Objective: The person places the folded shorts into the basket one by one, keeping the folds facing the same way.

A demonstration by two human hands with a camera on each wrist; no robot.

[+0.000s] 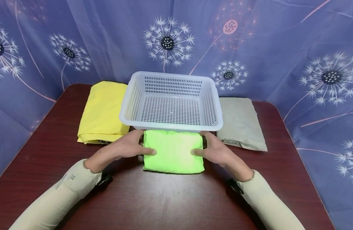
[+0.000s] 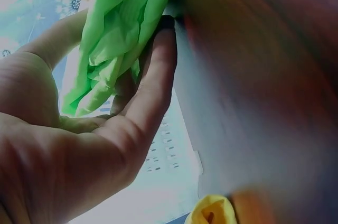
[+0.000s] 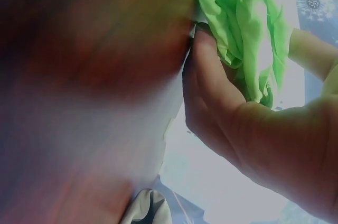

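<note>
One green cloth [image 1: 173,153], folded, held at both ends: left hand [image 1: 130,145] and right hand [image 1: 216,150] each grip an end, thumb above, fingers beneath, presumably to keep the layers together and the bundle level. One white perforated basket [image 1: 153,124], upright just beyond, its opening probably left within reach of both hands. One folded yellow cloth [image 1: 104,111], left of basket; one folded grey cloth [image 1: 241,123], right, seemingly set aside. Green cloth's position: between the hands, touching both, at the basket's near side.
</note>
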